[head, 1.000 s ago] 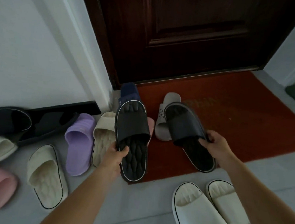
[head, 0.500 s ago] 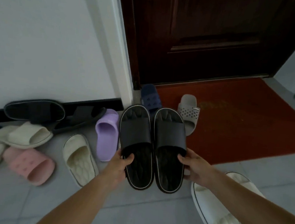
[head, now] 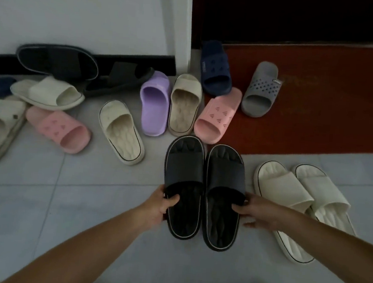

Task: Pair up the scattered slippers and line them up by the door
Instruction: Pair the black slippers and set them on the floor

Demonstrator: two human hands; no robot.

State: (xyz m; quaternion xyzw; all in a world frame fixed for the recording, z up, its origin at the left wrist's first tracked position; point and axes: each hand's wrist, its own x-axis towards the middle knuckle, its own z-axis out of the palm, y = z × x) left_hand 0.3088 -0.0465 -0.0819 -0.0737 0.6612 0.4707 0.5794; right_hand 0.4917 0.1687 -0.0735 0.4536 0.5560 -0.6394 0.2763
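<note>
We hold the left black slipper (head: 184, 170) and right black slipper (head: 225, 176) side by side, touching, over the tiles (head: 85, 200) just short of the red mat (head: 319, 112). Our left hand (head: 159, 203) grips one outer edge and our right hand (head: 253, 211) grips the other. The grey slipper (head: 261, 89) has a tag (head: 277, 81), and its writing and the mat's are too faint to read.

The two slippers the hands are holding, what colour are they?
The slippers are black with a pale rim line; head view.

Black slippers (head: 184, 172), edged in white, are seen beside a cream pair (head: 283, 186) piped in black. A lilac slipper (head: 155, 102), pink slippers (head: 217, 114) marked with triangles, a navy slipper (head: 214, 69) and a grey slipper (head: 261, 89) dotted with holes are shown by a red mat (head: 330, 113).
</note>
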